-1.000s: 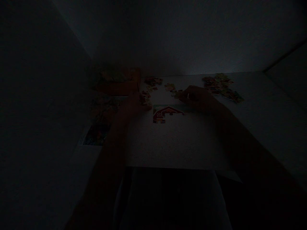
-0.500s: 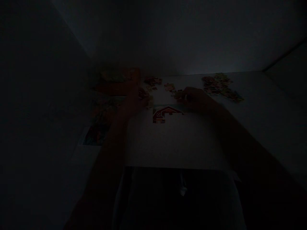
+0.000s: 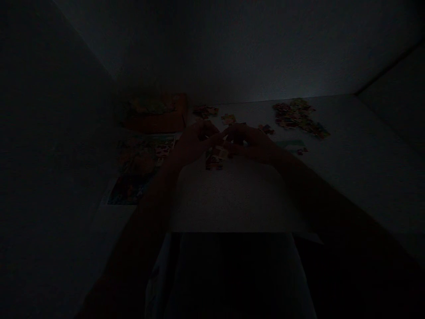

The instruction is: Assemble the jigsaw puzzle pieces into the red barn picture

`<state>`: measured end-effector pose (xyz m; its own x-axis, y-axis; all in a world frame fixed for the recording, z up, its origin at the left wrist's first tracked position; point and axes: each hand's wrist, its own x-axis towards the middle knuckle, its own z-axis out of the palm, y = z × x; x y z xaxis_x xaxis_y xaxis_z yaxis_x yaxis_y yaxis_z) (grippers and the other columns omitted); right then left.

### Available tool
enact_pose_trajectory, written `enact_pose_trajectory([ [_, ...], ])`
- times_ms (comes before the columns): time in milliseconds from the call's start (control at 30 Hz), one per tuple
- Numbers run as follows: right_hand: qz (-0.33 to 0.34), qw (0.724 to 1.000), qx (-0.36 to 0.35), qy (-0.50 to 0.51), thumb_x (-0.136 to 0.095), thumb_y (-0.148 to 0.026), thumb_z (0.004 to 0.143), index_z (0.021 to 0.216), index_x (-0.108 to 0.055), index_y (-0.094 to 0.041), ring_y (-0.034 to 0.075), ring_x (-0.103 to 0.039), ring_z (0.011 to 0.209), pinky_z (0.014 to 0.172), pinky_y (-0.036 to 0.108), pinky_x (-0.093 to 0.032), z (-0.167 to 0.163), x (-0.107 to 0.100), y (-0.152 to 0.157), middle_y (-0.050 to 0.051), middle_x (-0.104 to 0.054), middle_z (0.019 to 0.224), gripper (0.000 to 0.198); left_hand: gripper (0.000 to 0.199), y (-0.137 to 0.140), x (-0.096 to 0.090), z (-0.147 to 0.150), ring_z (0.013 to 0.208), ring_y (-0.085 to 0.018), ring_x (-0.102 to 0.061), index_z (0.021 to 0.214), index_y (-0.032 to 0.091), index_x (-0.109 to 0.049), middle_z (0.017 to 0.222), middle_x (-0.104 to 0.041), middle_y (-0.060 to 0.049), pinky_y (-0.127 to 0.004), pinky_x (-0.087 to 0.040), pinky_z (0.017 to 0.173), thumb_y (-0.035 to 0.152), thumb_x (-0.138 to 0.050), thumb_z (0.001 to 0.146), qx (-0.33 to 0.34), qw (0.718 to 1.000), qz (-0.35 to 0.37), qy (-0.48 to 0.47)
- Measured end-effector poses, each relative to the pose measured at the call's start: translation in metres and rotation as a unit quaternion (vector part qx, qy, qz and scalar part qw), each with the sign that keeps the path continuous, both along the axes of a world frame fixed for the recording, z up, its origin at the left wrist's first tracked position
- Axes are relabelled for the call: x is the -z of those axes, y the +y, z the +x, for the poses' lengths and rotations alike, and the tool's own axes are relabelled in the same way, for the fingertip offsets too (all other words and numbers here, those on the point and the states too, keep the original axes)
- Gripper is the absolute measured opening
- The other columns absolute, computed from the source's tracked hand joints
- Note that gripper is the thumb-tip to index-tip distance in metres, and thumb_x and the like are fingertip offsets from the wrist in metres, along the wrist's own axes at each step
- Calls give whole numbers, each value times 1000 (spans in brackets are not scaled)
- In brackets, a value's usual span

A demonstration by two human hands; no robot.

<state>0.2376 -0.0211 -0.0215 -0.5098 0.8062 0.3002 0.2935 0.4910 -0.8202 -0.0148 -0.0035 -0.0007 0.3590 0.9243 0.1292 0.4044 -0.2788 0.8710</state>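
The scene is very dark. My left hand and my right hand meet over a partly joined jigsaw puzzle on the white table. Between their fingertips is a pale puzzle piece, pinched from both sides just above the joined part. My fingers cover much of the puzzle's upper portion. To the right, past my right wrist, a green and white joined strip shows.
Loose puzzle pieces lie heaped at the back right. A smaller pile and a single piece lie behind my hands. An orange box and a printed picture sheet are on the left. A wall rises behind the table.
Both hands have come together over the puzzle, the right one moving left with its fingers closed. The barn picture, visible before, is now largely covered. The view has shifted slightly.
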Motion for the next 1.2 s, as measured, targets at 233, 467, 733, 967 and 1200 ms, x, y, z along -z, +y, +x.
enact_pose_trajectory([
  [233, -23, 988, 136, 73, -70, -84, 101, 142, -69, -23, 17, -66, 98, 81, 27, -59, 16, -4, 17, 9, -71, 120, 73, 27, 5, -8, -11, 103, -23, -72, 111, 20, -72, 111, -77, -8, -33, -57, 93, 46, -66, 112, -125, 976, 66, 164],
  [467, -10, 972, 214, 97, -74, -76, 99, 129, -67, -22, 16, -66, 92, 79, 27, -59, 37, 1, 30, 8, -71, 108, 62, 28, 8, 1, -17, 100, -25, -72, 108, 22, -72, 111, -78, -9, -38, -56, 93, 49, -64, 109, -120, 967, 81, 211],
  [733, 27, 956, 290, 24, -73, -66, 98, 125, -77, -16, 20, -71, 94, 82, 32, -61, 92, 11, 48, 11, -74, 110, 56, 29, 7, -5, -28, 112, -30, -71, 112, 21, -73, 125, -77, -13, -44, -57, 104, 49, -68, 105, -166, 950, 66, 257],
  [967, 4, 930, 365, -41, -72, -53, 98, 128, -75, -17, 25, -74, 101, 84, 37, -64, 108, 40, 61, 14, -74, 119, 47, 56, 3, -6, -29, 140, -44, -65, 150, 22, -68, 163, -57, -22, -53, -56, 114, 54, -69, 105, -153, 906, -9, 395],
  [1200, 103, 930, 342, -91, -73, -57, 93, 118, -78, -16, 26, -70, 101, 96, 45, -62, 95, 39, 52, 17, -72, 122, 49, 60, 0, -6, -26, 144, -41, -64, 163, 22, -61, 173, -49, -20, -52, -55, 118, 52, -59, 111, -123, 900, -23, 418],
])
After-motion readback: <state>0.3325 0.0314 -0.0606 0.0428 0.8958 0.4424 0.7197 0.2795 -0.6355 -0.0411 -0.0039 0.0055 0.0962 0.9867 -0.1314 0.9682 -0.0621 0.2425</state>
